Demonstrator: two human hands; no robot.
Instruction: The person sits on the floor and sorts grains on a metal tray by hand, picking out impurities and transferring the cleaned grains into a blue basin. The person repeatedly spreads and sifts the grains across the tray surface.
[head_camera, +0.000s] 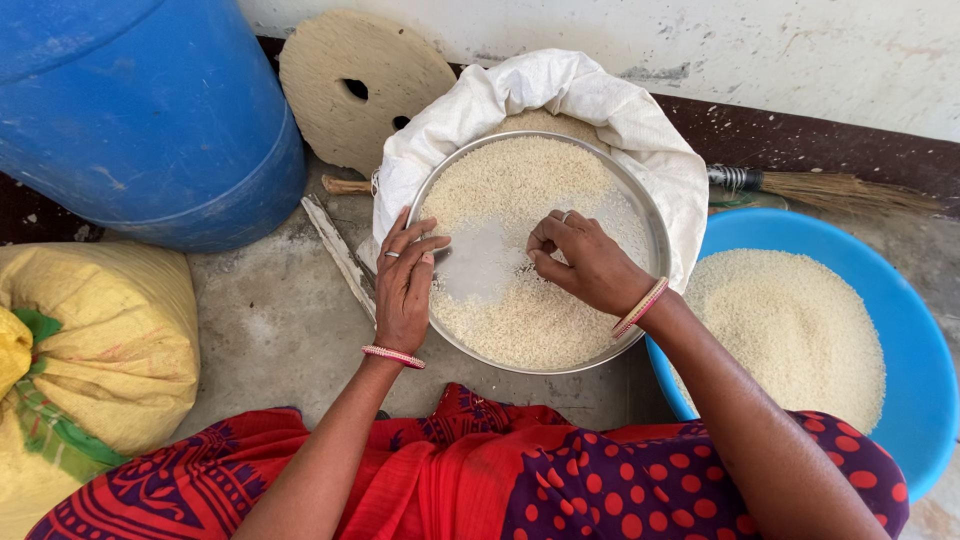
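A person is sitting on a concrete floor (280, 330), seen from above, working over one round steel tray (640, 215) heaped with white rice (520, 180). The tray is resting on the open mouth of a white sack (560, 85), near the wall (700, 40) at the floor's far edge.

The left hand (405, 285) is lying flat on the tray's left rim, fingers spread and open, its grip closed on nothing. The right hand (585, 262) is hovering over the middle of the tray, thumb and fingertips pinched together just above the rice; whether anything is caught in that pinch is too small to tell. A bare patch of steel is showing between the two hands.

One blue basin (920, 330) of rice is sitting just beside the tray, at the person's right. One large blue barrel (140, 110) is standing at the far left, with one yellow sack (110, 330) near it. One round woven disc (350, 85) is leaning against the wall behind the white sack. One broom (840, 188) is lying along the wall. One thin wooden strip (340, 255) is lying on the floor left of the tray.
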